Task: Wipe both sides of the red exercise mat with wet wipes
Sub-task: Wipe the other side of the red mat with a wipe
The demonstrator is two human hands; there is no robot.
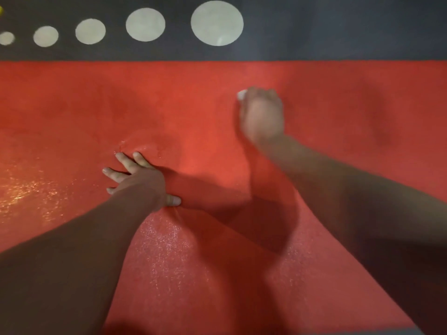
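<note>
The red exercise mat (pixel 72 105) lies flat and fills most of the view, with shiny wet patches at the left and in the near middle. My left hand (pixel 137 177) presses flat on the mat with its fingers spread. My right hand (pixel 262 114) is blurred and sits further out on the mat, its fingers curled over a white wet wipe (pixel 241 95). Only a small corner of the wipe shows at the fingertips.
Beyond the mat's far edge lies a dark grey rug (pixel 338 27) with a row of pale circles (pixel 217 22) that grow larger toward the right. A yellow object shows at the top left corner.
</note>
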